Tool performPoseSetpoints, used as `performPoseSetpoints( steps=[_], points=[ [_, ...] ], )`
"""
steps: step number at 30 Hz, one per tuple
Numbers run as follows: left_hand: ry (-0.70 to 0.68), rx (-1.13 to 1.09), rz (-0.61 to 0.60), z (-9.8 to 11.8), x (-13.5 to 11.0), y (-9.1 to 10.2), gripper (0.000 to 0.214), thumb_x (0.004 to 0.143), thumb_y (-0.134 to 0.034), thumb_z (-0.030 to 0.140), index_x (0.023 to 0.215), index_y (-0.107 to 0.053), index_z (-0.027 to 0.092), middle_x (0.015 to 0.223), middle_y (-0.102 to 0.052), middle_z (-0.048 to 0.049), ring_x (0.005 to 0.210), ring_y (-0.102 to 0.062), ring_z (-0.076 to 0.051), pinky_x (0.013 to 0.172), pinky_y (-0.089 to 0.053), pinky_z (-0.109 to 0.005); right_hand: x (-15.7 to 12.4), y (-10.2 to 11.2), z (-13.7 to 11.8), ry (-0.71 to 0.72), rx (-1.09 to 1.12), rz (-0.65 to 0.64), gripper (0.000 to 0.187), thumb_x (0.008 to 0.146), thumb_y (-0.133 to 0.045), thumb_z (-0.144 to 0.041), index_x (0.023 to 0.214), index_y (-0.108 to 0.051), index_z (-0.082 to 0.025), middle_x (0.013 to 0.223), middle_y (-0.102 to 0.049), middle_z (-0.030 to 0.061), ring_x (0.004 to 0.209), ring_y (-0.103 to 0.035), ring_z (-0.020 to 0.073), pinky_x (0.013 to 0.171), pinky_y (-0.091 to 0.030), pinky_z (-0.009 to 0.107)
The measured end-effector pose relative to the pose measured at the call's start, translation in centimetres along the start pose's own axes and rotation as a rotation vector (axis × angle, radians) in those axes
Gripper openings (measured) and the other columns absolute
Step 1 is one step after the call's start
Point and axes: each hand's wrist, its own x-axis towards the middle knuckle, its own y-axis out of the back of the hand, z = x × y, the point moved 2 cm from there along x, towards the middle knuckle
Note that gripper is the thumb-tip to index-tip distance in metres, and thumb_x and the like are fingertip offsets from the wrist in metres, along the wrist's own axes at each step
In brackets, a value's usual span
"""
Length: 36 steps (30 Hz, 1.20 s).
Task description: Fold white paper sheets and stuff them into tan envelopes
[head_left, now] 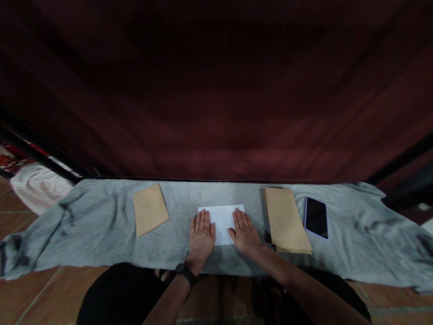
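Note:
A white sheet of paper [222,217] lies on a grey cloth [101,234] spread over the floor. My left hand [201,234] rests flat on the sheet's left part, fingers stretched out and together. My right hand [244,231] lies flat on its right part, fingers likewise extended. A black band sits on my left wrist. Neither hand holds anything.
A brown envelope [150,209] lies to the left of the sheet. A stack of brown envelopes [286,220] lies to the right, with a dark phone [316,217] beyond it. A dark red curtain [216,90] hangs behind the cloth. Tiled floor shows in front.

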Motion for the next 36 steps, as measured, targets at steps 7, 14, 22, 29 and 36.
performPoseSetpoints(
  steps=[7, 14, 22, 29, 36],
  points=[
    [-0.175, -0.044, -0.081, 4.1, 0.8, -1.6, 0.053, 0.1, -0.029, 0.026, 0.15, -0.039, 0.01, 0.157, -0.041, -0.0129, 0.148, -0.032, -0.024, 0.121, -0.028, -0.047, -0.1, -0.1, 0.0, 0.011, -0.024, 0.022, 0.058, 0.099, -0.045, -0.033, 0.146, -0.043, 0.0, 0.155, -0.038, 0.023, 0.146, -0.034, 0.0314, 0.12, -0.029, 0.049],
    [-0.189, -0.026, -0.033, 1.4, 1.4, -2.0, 0.055, 0.1, -0.032, 0.029, 0.153, -0.036, 0.014, 0.156, -0.042, -0.0124, 0.148, -0.032, -0.024, 0.12, -0.029, -0.047, 0.1, 0.0, -0.1, -0.004, -0.024, -0.021, 0.06, 0.097, -0.047, -0.033, 0.147, -0.042, 0.0, 0.155, -0.037, 0.0234, 0.146, -0.033, 0.0325, 0.12, -0.028, 0.051],
    [-0.159, 0.025, -0.06, 1.1, 2.3, -1.7, 0.055, 0.099, -0.035, 0.028, 0.153, -0.038, 0.018, 0.157, -0.041, -0.0106, 0.148, -0.031, -0.026, 0.12, -0.029, -0.049, 0.1, -0.1, 0.0, 0.004, -0.033, -0.032, 0.061, 0.097, -0.045, -0.035, 0.148, -0.041, -0.001, 0.155, -0.037, 0.0233, 0.146, -0.034, 0.0331, 0.119, -0.028, 0.052],
    [-0.313, -0.015, -0.125, 0.9, -0.7, -0.1, 0.052, 0.102, -0.035, 0.033, 0.153, -0.036, 0.021, 0.158, -0.039, -0.0054, 0.15, -0.028, -0.023, 0.122, -0.025, -0.048, 0.0, -0.1, 0.1, 0.012, -0.035, -0.055, 0.063, 0.097, -0.045, -0.034, 0.149, -0.038, 0.0, 0.156, -0.035, 0.0236, 0.146, -0.032, 0.0327, 0.12, -0.026, 0.051],
    [-0.427, -0.054, -0.167, 0.5, -4.0, 1.9, 0.051, 0.102, -0.038, 0.033, 0.153, -0.035, 0.025, 0.157, -0.042, -0.0033, 0.149, -0.03, -0.021, 0.123, -0.023, -0.047, 0.2, 0.1, 0.4, 0.002, -0.009, -0.077, 0.064, 0.097, -0.044, -0.036, 0.15, -0.037, -0.001, 0.157, -0.034, 0.0233, 0.147, -0.031, 0.0332, 0.12, -0.025, 0.052]
  ],
)
